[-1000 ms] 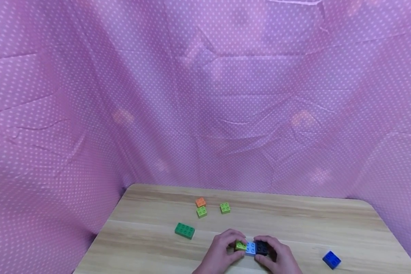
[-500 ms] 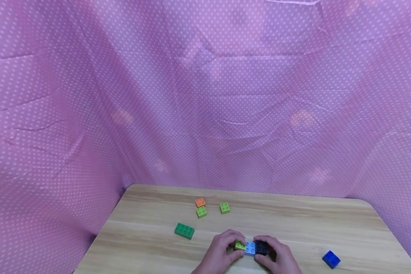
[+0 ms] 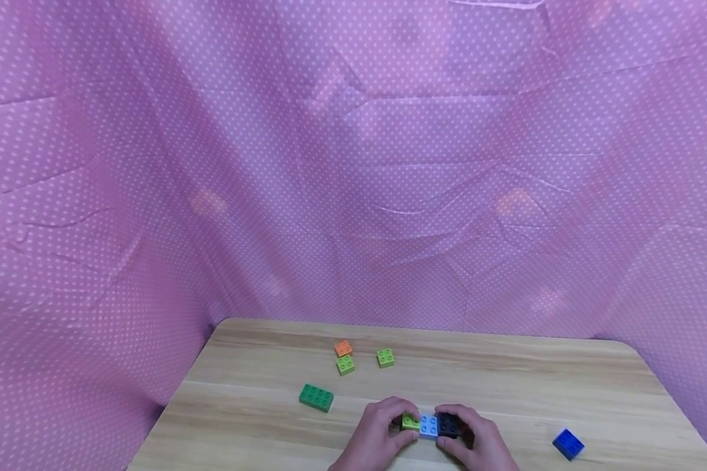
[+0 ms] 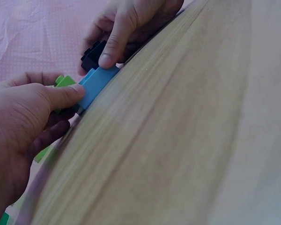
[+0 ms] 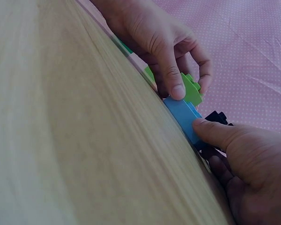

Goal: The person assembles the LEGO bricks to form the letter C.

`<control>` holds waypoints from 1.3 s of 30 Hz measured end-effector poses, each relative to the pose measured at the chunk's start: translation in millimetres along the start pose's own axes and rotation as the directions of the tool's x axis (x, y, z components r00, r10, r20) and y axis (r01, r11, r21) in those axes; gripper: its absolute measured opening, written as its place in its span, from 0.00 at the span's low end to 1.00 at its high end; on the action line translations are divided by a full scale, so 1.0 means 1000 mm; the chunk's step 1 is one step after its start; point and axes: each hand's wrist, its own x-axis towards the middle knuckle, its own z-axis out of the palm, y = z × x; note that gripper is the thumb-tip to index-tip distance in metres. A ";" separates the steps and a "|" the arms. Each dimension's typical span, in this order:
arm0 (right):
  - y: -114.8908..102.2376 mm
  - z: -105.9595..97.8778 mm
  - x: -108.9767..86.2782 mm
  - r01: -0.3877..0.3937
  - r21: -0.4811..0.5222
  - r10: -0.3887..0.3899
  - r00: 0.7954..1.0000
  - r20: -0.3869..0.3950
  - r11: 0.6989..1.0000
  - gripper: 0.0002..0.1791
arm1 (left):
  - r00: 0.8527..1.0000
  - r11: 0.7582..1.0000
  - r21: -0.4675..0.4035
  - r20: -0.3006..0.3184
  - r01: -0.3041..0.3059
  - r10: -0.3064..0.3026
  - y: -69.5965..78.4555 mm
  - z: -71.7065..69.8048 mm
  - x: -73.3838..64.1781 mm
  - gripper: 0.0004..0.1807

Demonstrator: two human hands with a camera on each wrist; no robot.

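My left hand (image 3: pixel 380 432) pinches a lime green toy building brick (image 3: pixel 410 422) between thumb and fingers. A light blue brick (image 3: pixel 428 426) lies in the middle of the row, its studs facing up. At its right end, my right hand (image 3: pixel 477 439) grips a black brick (image 3: pixel 448 425). In the left wrist view, the lime brick (image 4: pixel 65 81) and black brick (image 4: pixel 92 57) stand higher than the light blue brick (image 4: pixel 97 85). Both thumbs touch the light blue brick (image 5: pixel 183 118) in the right wrist view. Fingers hide how the bricks join.
Left of the hands lies a long green brick (image 3: pixel 316 397). Farther back are an orange brick (image 3: pixel 344 348), a lime brick (image 3: pixel 345 365) beside it, and another lime brick (image 3: pixel 385 358). A dark blue brick (image 3: pixel 568 444) sits at the right of the wooden table (image 3: pixel 241 418). Pink dotted cloth (image 3: pixel 353 163) surrounds it.
The head view has shifted very slightly. Both hands keep their hold on the row of bricks, and the loose bricks have stayed where they were.
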 end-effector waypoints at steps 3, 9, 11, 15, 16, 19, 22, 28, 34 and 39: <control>0.000 0.000 0.000 0.007 -0.004 -0.007 1.000 -0.008 1.000 0.26 | 1.000 0.998 0.058 0.008 0.005 -0.006 0.002 0.000 0.000 0.13; -0.001 0.001 0.000 0.009 -0.013 -0.009 1.000 -0.014 1.000 0.25 | 0.998 0.986 0.158 0.029 0.049 -0.054 0.007 -0.004 0.001 0.14; -0.001 0.001 0.001 0.008 -0.015 -0.008 1.000 -0.008 1.000 0.25 | 0.998 0.983 0.177 0.033 0.052 -0.059 0.007 -0.004 0.001 0.14; -0.001 0.000 0.001 0.001 -0.010 -0.001 1.000 0.001 1.000 0.25 | 0.999 0.985 0.172 0.034 0.027 -0.033 0.003 -0.004 0.000 0.13; -0.001 0.000 0.001 -0.001 -0.007 0.001 1.000 0.002 1.000 0.25 | 0.999 0.987 0.158 0.036 0.022 -0.028 0.002 -0.003 0.000 0.13; -0.001 0.000 0.001 -0.006 -0.001 0.006 1.000 0.006 1.000 0.26 | 0.998 0.993 0.109 0.040 0.039 -0.044 -0.002 -0.001 -0.002 0.12; -0.001 0.000 0.000 -0.009 -0.002 0.009 1.000 0.008 1.000 0.26 | 0.993 0.992 0.073 0.040 0.107 -0.110 -0.004 0.001 -0.003 0.17; 0.000 0.000 0.000 0.002 -0.026 -0.003 1.000 -0.013 1.000 0.25 | 0.976 0.975 0.055 0.003 0.215 -0.216 -0.002 0.003 0.000 0.28; -0.001 0.000 0.000 0.002 -0.043 -0.003 1.000 -0.024 0.999 0.26 | 0.983 0.986 0.019 -0.085 0.167 -0.165 -0.006 0.003 -0.002 0.28; -0.001 0.000 0.000 -0.036 -0.035 0.037 0.999 0.005 0.999 0.26 | 0.925 0.988 -0.007 -0.352 0.151 -0.144 -0.010 -0.004 -0.001 0.19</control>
